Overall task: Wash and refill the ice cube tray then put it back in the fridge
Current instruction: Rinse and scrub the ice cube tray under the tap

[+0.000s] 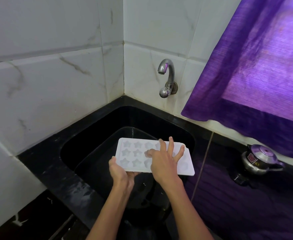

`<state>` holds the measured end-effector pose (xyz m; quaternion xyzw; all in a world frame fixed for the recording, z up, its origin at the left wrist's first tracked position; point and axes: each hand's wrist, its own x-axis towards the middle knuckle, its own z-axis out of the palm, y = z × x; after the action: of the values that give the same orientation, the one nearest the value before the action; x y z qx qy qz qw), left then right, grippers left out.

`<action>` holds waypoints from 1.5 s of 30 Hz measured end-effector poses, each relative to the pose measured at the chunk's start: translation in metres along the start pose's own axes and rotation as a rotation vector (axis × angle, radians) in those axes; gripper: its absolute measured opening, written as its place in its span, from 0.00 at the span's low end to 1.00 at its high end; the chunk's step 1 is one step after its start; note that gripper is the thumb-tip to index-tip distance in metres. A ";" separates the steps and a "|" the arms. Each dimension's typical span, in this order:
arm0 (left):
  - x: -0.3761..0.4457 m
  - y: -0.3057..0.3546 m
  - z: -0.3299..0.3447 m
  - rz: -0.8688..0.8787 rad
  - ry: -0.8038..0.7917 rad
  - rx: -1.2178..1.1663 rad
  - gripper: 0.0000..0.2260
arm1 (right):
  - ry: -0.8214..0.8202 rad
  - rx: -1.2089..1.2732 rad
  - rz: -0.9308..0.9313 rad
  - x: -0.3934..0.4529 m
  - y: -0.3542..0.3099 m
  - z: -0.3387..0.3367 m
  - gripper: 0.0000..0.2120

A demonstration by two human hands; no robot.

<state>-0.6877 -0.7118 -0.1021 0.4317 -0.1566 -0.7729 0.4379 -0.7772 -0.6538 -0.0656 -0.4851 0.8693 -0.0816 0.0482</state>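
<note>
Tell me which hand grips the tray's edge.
The left hand, curled round the ice cube tray's near-left edge; the right hand lies spread on top.

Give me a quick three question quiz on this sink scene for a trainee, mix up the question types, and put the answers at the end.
1. True or false: water is running from the tap.
2. Which hand grips the near left edge of the ice cube tray?
A. left hand
B. right hand
C. neither
3. Fill in: the tray's moulds are shaped like ____.

Key
1. False. No stream shows below the spout.
2. A. The right hand lies on top of the tray with its fingers spread, over the black sink.
3. Stars.
</note>
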 end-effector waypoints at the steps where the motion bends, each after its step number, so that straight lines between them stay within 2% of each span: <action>1: 0.000 0.000 0.000 0.004 0.000 0.000 0.23 | 0.000 -0.001 -0.009 -0.001 0.000 0.001 0.30; 17: -0.003 0.002 -0.004 0.005 0.019 -0.006 0.23 | -0.019 -0.014 -0.037 -0.004 -0.004 -0.003 0.28; 21: -0.002 0.001 -0.002 -0.006 0.010 -0.009 0.25 | 0.042 0.008 -0.008 -0.002 -0.006 -0.007 0.23; 24: -0.002 0.001 -0.001 -0.010 0.009 -0.018 0.25 | 0.074 0.025 -0.054 0.000 -0.013 -0.006 0.25; 27: -0.003 0.001 0.001 -0.015 0.011 -0.035 0.24 | 0.035 -0.003 -0.109 0.001 -0.019 -0.006 0.28; 35: -0.002 -0.002 -0.002 -0.005 0.019 -0.017 0.23 | -0.013 -0.028 -0.143 0.001 -0.023 -0.004 0.22; 45: -0.007 -0.001 -0.004 -0.006 0.022 -0.029 0.23 | -0.017 -0.025 -0.146 -0.001 -0.025 -0.001 0.23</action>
<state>-0.6830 -0.7054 -0.1012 0.4344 -0.1390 -0.7716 0.4435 -0.7557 -0.6653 -0.0604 -0.5483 0.8322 -0.0700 0.0435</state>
